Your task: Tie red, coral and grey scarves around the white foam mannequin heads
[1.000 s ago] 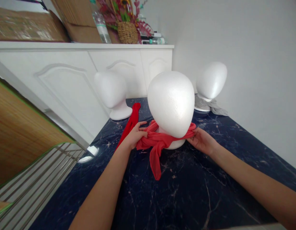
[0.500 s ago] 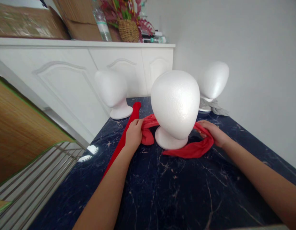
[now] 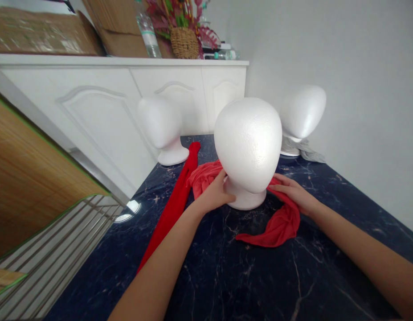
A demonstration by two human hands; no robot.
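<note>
A white foam mannequin head (image 3: 249, 140) stands upright on the dark table. My left hand (image 3: 215, 194) is closed at its neck, thumb across the front of the base and other fingers partly hidden behind. A coral-red scarf (image 3: 282, 225) runs behind the neck. Its left part lies bunched beyond my left hand, and its right end curves forward on the table. To the right of the neck, my right hand (image 3: 296, 194) is closed on the scarf, its fingertips close to the neck and partly covered.
A long bright red cloth (image 3: 173, 209) lies along the left side of the dark marbled table (image 3: 246, 285). Behind stand another white foam head (image 3: 161, 122) on the left and a third foam head (image 3: 304, 111) with grey cloth (image 3: 304, 149) at its base. A wire rack (image 3: 69, 254) adjoins the left edge.
My left hand has let go of the scarf and moved right to the foam head's neck. The scarf's left part has spread out, and its right end has dropped nearer me.
</note>
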